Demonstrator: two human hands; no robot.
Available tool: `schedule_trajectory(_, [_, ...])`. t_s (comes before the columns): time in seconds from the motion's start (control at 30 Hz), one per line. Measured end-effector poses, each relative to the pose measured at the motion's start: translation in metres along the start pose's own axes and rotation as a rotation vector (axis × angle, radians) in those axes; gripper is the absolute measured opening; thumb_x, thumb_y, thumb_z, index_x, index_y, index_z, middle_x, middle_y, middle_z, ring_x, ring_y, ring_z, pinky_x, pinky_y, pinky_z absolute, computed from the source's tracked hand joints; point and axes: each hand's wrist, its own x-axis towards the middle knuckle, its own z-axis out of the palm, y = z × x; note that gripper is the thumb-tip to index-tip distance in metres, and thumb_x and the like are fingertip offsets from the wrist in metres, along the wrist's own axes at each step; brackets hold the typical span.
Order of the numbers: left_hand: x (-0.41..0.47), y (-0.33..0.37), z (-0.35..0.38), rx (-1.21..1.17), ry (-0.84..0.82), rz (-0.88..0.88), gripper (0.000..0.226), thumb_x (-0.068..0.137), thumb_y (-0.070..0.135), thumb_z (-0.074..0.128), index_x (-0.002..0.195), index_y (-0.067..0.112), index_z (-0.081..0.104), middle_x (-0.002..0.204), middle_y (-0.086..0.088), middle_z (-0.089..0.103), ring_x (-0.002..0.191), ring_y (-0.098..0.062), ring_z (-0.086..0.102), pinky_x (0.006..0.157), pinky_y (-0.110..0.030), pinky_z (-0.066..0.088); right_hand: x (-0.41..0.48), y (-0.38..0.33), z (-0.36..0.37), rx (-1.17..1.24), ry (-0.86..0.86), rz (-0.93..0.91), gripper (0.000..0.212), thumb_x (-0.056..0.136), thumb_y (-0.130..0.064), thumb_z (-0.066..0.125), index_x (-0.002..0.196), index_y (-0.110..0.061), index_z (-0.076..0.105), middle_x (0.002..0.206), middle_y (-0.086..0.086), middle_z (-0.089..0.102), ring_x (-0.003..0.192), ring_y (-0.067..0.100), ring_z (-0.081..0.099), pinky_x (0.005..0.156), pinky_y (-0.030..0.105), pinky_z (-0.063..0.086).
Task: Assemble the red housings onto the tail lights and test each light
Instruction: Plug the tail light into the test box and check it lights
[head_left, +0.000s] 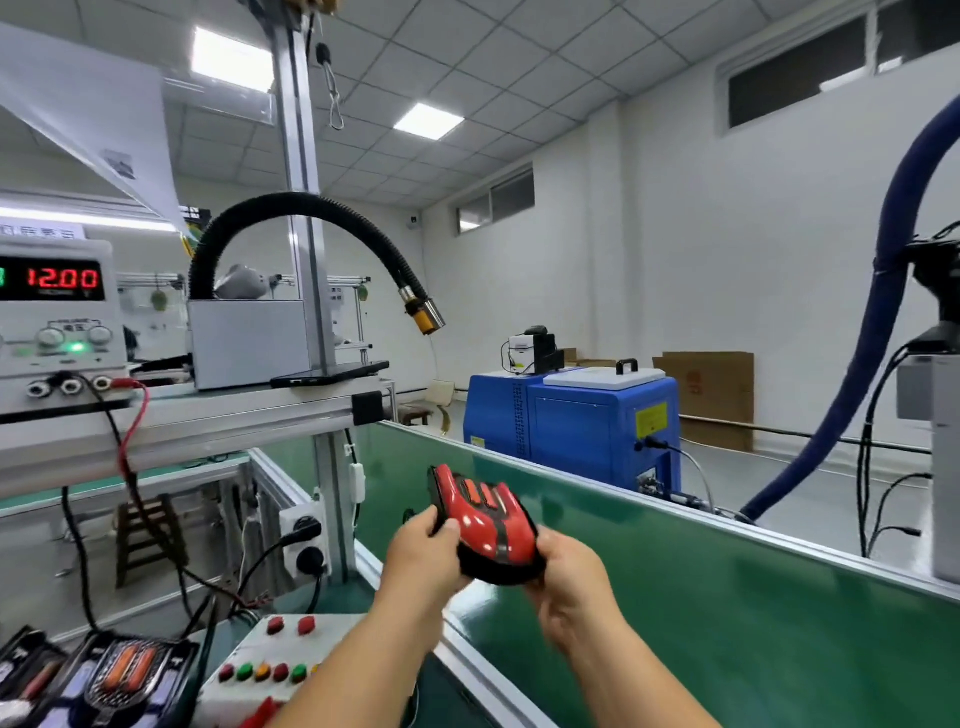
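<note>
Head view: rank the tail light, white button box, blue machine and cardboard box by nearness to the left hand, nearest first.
1. tail light, gripped by the left hand itself.
2. white button box, low left, beside the forearm.
3. blue machine, across the belt, centre right.
4. cardboard box, against the far wall behind the machine.

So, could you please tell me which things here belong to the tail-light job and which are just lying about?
Job: the tail light held by left hand and right hand; uncovered lights; power supply; button box, probably for testing.
Lying about: blue machine; cardboard box; wooden stool.
</note>
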Motion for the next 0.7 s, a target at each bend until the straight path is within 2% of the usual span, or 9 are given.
schedule_trajectory(0.03, [0.005,0.003,-0.005,-0.063,-0.039,-0.038,0.028,0.104,0.005,0.039,0.101,0.014,0.066,0.099,-0.012,0.072,0.092,-0.026,0.069,0.071,-0.037,0.058,0.001,-0.004,0.003,-0.075,0.006,-0.096,0.031,0.093,0.008,0.042,0.090,0.002,0.073,0.079,0.010,0.075,0.072,0.021,0.067,0.069,0.031,0.056])
schedule_trajectory(0.07, [0.009,0.004,-0.010,-0.106,-0.070,-0.051,0.031,0.105,0.004,0.036,0.106,0.013,0.065,0.102,-0.013,0.073,0.094,-0.026,0.069,0.071,-0.036,0.057,-0.001,-0.007,0.006,-0.149,-0.001,-0.188,0.031,0.096,0.004,0.043,0.094,-0.003,0.074,0.086,0.008,0.076,0.081,0.021,0.069,0.077,0.033,0.056])
schedule_trajectory(0.13, [0.017,0.006,-0.016,-0.153,-0.101,-0.035,0.035,0.106,0.005,0.032,0.121,0.015,0.063,0.111,-0.014,0.072,0.101,-0.028,0.068,0.079,-0.039,0.056,-0.003,-0.013,0.013,-0.248,-0.034,-0.313,0.030,0.100,-0.003,0.044,0.115,-0.009,0.069,0.109,0.006,0.073,0.103,0.018,0.067,0.091,0.031,0.055])
schedule_trajectory(0.2, [0.020,0.006,-0.018,-0.185,-0.113,-0.010,0.039,0.106,0.006,0.030,0.124,0.020,0.062,0.111,-0.011,0.073,0.103,-0.027,0.068,0.080,-0.038,0.055,-0.004,-0.015,0.017,-0.290,-0.026,-0.374,0.035,0.101,-0.006,0.043,0.133,-0.009,0.057,0.127,0.005,0.063,0.116,0.015,0.060,0.097,0.025,0.050])
schedule_trajectory(0.27, [0.021,0.004,-0.019,-0.184,-0.132,0.013,0.041,0.106,0.006,0.029,0.126,0.023,0.061,0.110,-0.008,0.074,0.104,-0.025,0.068,0.081,-0.037,0.055,-0.008,-0.016,0.017,-0.294,-0.009,-0.407,0.037,0.101,-0.007,0.044,0.137,-0.012,0.054,0.131,0.001,0.059,0.118,0.011,0.057,0.090,0.012,0.048])
schedule_trajectory(0.33, [0.016,0.001,-0.018,-0.152,-0.177,0.036,0.042,0.106,0.007,0.029,0.130,0.023,0.059,0.112,-0.006,0.074,0.106,-0.024,0.068,0.083,-0.037,0.054,-0.018,-0.015,0.011,-0.294,0.004,-0.424,0.037,0.101,-0.007,0.045,0.136,-0.014,0.055,0.130,-0.001,0.059,0.116,0.007,0.058,0.085,0.009,0.048])
schedule_trajectory(0.5, [-0.015,-0.012,0.004,-0.068,-0.350,0.053,0.043,0.106,0.005,0.028,0.134,0.021,0.056,0.115,-0.005,0.072,0.112,-0.024,0.065,0.084,-0.035,0.055,-0.059,-0.017,-0.035,-0.339,0.147,-0.504,0.037,0.100,-0.008,0.048,0.135,-0.017,0.055,0.131,0.000,0.059,0.119,0.010,0.057,0.104,0.031,0.046])
schedule_trajectory(0.57, [-0.037,-0.020,0.024,-0.070,-0.429,0.037,0.044,0.106,0.005,0.029,0.134,0.024,0.056,0.119,-0.003,0.071,0.113,-0.020,0.064,0.082,-0.033,0.055,-0.082,-0.024,-0.063,-0.346,0.234,-0.535,0.037,0.100,-0.008,0.049,0.135,-0.017,0.054,0.132,0.000,0.058,0.120,0.010,0.056,0.105,0.030,0.045])
schedule_trajectory(0.7, [-0.093,-0.050,0.074,-0.050,-0.586,-0.007,0.044,0.106,0.007,0.031,0.119,0.035,0.062,0.112,0.010,0.073,0.094,-0.004,0.068,0.070,-0.021,0.051,-0.139,-0.038,-0.131,-0.377,0.389,-0.545,0.037,0.099,-0.008,0.050,0.131,-0.027,0.054,0.132,0.000,0.058,0.119,0.010,0.058,0.105,0.036,0.046])
